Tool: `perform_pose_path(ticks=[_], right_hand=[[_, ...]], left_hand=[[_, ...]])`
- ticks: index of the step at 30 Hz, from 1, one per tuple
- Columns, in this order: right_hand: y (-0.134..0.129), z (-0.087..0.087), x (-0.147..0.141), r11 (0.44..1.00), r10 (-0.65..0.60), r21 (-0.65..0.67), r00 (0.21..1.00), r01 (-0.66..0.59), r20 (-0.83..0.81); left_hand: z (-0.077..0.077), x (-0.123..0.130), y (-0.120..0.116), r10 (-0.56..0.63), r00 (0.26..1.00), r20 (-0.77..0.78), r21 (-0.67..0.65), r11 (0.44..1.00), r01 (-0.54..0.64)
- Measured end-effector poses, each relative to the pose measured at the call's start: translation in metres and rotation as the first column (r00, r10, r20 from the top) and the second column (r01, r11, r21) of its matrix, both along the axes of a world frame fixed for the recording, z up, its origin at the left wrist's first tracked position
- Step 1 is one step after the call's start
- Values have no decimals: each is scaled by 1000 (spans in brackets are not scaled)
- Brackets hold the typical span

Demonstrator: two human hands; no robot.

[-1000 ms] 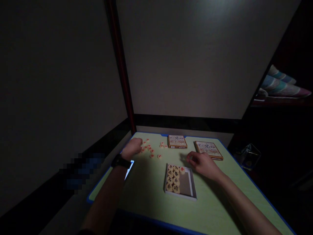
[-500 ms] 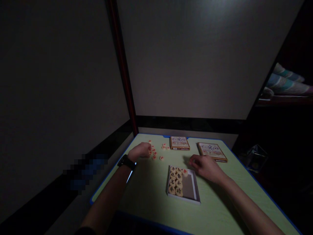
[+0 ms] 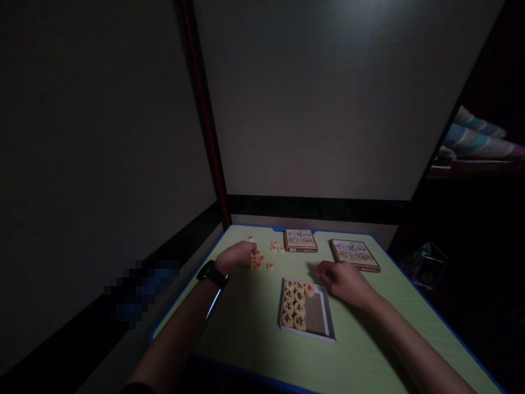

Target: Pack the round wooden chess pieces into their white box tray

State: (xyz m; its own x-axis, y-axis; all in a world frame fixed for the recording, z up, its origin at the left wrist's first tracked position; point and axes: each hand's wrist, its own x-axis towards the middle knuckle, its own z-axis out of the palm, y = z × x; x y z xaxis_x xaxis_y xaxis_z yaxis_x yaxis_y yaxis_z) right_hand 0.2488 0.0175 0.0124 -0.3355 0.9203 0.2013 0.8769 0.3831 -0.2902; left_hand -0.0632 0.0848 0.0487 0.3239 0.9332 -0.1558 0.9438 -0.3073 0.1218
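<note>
- In the head view, the left hand [image 3: 238, 254] reaches in at the edge of the loose red-marked pieces [image 3: 257, 265], fingers bunched and pointing down; whether they grasp a piece, I cannot tell.
- The right hand [image 3: 342, 278] hangs beside the far right corner of the open box [image 3: 309, 334], thumb and index finger curled together; whether anything sits between them is too dark to tell.
- The open box lies flat on the table [image 3: 254, 328], with 8 black-marked pieces [image 3: 287, 307] in 2 columns and 1 red-marked piece [image 3: 309, 290] at the far end of a 3rd column.
- Working well among the loose discs probably calls for a light pinch on the rim of 1 disc at a time, since neighbours touch and could slide.
- The left wrist, with its watch [image 3: 212, 272], is best kept lifted over the lit device [image 3: 216, 302] beneath it.
- Near the box, a low, slow right hand seems wise: a knuckle on the thin wall could shift the rows.
- Against the frame from 1.0 s ago, the left hand is further in over the loose discs, covering more of them, and the right hand is slightly nearer the box.
- The box shows the same 9 discs, and the 2 closed boxes [image 3: 301, 241] stay in place; the viewpoint has shifted slightly.
</note>
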Motion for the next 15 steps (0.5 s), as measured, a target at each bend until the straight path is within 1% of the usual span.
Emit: perform_pose_path(ticks=[2, 7, 11, 15], right_hand=[[1, -1, 1, 1000, 10, 11, 1000, -10, -11], [2, -2, 2, 1000, 7, 10, 1000, -7, -24], [1, 0, 1, 1000, -1, 0, 1000, 1, -6], [0, 1, 0, 1000, -17, -3, 1000, 17, 12]], left_hand=[[3, -4, 6, 8, 1000, -5, 22, 1000, -8], [3, -5, 26, 35, 999, -10, 162, 986, -33], [-1, 1, 37, 38, 999, -39, 168, 985, -31], [-3, 8, 40, 35, 998, -52, 190, 981, -24]])
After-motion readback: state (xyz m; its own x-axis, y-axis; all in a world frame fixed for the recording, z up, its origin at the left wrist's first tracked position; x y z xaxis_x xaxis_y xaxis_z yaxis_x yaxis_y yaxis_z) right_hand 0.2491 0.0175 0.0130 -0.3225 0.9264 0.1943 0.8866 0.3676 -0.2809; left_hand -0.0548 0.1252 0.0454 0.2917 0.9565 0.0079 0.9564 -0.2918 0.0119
